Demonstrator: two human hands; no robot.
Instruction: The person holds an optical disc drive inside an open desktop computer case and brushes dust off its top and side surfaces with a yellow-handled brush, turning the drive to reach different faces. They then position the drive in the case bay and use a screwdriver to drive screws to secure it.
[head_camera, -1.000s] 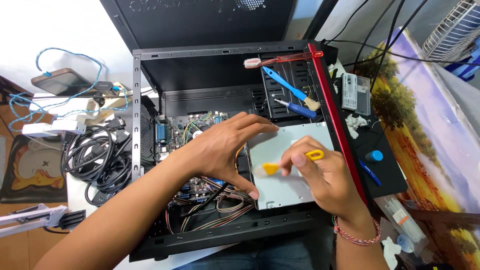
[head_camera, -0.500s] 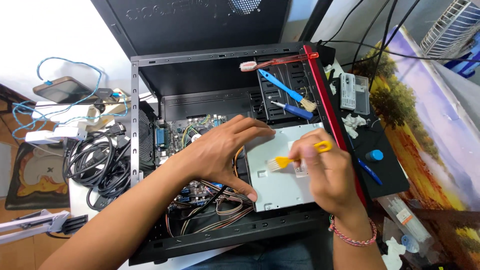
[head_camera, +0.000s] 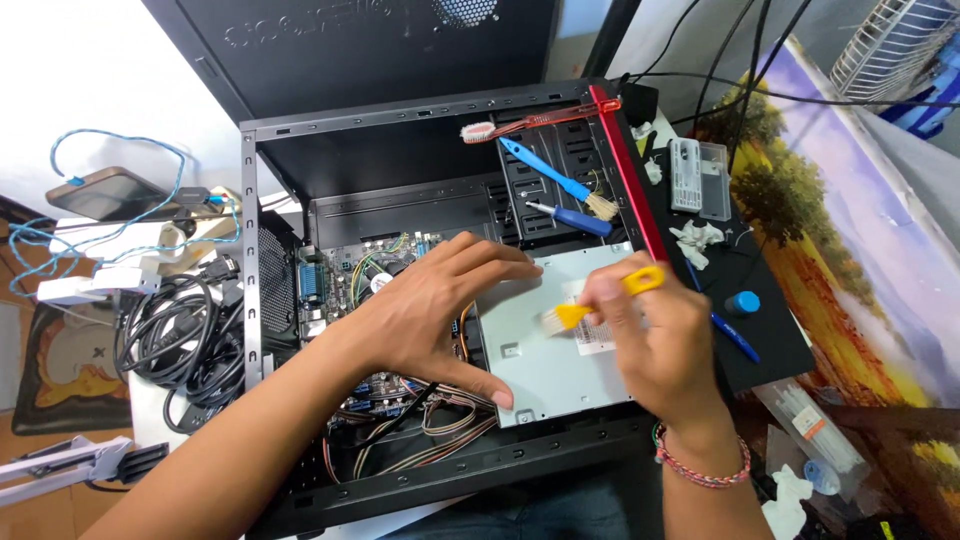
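An open black computer case (head_camera: 250, 250) lies on its side in front of me. Inside it sits a silver drive (head_camera: 545, 365) with a white label. My left hand (head_camera: 425, 310) rests flat on the drive's left edge, fingers spread over its top and its thumb at the near corner. My right hand (head_camera: 655, 340) grips a small yellow brush (head_camera: 600, 300), whose pale bristles touch the drive's top near the label. The motherboard (head_camera: 350, 280) and bundled wires (head_camera: 420, 430) show under my left forearm.
A blue-handled brush (head_camera: 550, 178), a blue screwdriver (head_camera: 572, 218) and a red toothbrush (head_camera: 520, 122) lie on the drive cage. On the right are a clear plastic box (head_camera: 698, 178), a blue cap (head_camera: 743, 303) and a pen. Black cables (head_camera: 170, 330) and a phone (head_camera: 105, 192) lie left.
My right hand has swept the yellow brush rightward and farther along the drive's top. My left hand has stayed pressed on the drive. The camera view has shifted slightly.
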